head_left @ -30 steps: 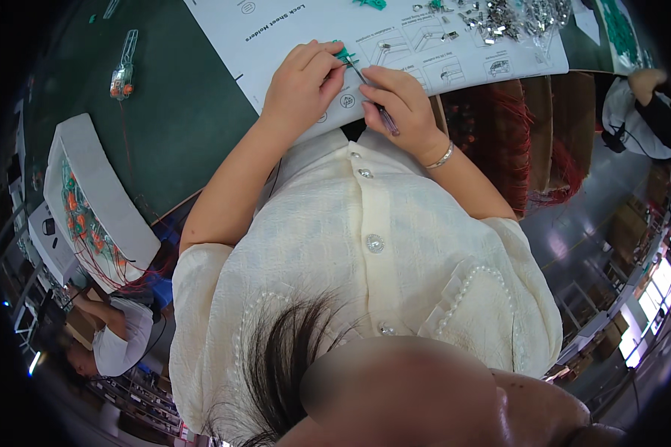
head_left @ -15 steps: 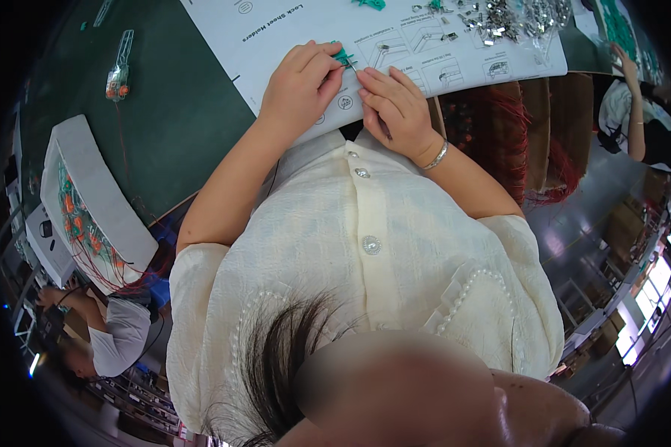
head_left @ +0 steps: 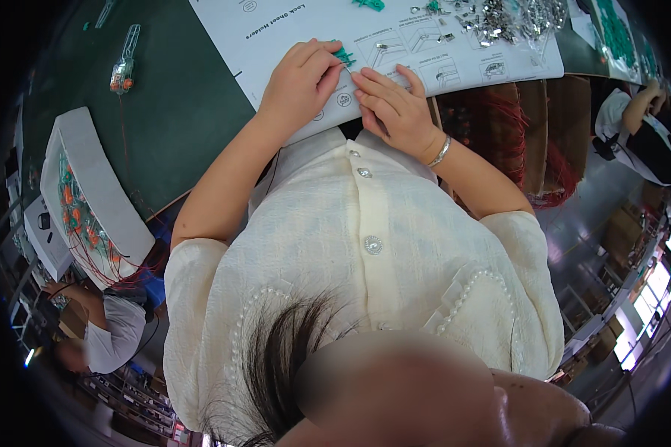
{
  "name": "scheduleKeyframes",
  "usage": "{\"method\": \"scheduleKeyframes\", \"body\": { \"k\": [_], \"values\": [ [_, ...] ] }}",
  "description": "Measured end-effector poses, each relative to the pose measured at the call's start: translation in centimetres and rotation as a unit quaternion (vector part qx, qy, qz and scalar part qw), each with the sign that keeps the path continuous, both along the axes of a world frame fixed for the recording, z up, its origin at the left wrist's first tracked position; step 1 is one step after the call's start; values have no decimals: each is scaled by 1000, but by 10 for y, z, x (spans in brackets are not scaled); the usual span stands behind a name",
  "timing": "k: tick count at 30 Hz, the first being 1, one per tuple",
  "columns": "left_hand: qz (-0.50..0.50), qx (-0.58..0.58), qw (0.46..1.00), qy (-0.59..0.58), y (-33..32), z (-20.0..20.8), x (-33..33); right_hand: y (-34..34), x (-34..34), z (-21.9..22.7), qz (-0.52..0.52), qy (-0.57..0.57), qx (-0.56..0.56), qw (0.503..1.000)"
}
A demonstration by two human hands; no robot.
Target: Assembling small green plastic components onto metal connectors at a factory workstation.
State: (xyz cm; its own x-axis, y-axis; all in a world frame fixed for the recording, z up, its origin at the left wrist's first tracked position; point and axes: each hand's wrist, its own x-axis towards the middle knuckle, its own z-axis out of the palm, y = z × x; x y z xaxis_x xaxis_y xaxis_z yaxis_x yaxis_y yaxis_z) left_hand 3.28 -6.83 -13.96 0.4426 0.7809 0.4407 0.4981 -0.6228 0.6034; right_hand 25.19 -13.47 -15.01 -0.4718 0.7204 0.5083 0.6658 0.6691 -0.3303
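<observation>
Over the printed sheet (head_left: 268, 45), my left hand (head_left: 298, 83) pinches a small green plastic part (head_left: 343, 55) between thumb and fingers. My right hand (head_left: 397, 108) is beside it, its thumb and index finger closed at the end of a thin, pale metal piece (head_left: 347, 68) that reaches toward the green part. Too little of that metal piece shows to name its kind. Another green plastic part (head_left: 368, 4) lies at the sheet's far edge. A pile of small metal pieces (head_left: 492, 26) is at the far right, next to a clear plastic bag (head_left: 540, 22).
On the green tabletop (head_left: 179, 97) at left lies a clear and orange part with a wire (head_left: 122, 74). A white tray (head_left: 112, 194) holds similar parts. Cardboard boxes (head_left: 533, 112) with red wires stand below the table edge. Co-workers sit at left (head_left: 115, 328) and right (head_left: 634, 127).
My right hand's fingers have shifted slightly left, closer to the green part. My left hand keeps its hold. The right co-worker's hand has drawn back from the green pieces.
</observation>
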Motion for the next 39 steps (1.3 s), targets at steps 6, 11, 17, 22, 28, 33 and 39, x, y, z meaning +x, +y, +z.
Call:
{"method": "scheduleKeyframes", "body": {
  "k": [6,11,17,22,28,33,39],
  "values": [
    [-6,-20,1000,4,2,2,0,21,9,18,49,130,-71,988],
    [3,-14,1000,12,0,1,0,40,-6,31,13,544,-294,786],
    [4,-10,1000,13,0,2,2,48,-26,28,-46,538,-286,791],
    [3,-8,1000,10,0,1,1,49,-26,21,-26,544,-264,796],
    [2,-17,1000,9,0,1,1,52,-30,21,-49,527,-266,806],
    [0,-14,1000,5,0,1,-1,63,-35,22,-80,363,-108,922],
    [-12,17,1000,-9,3,1,-1,75,-53,26,-111,271,-22,956]
  ]
}}
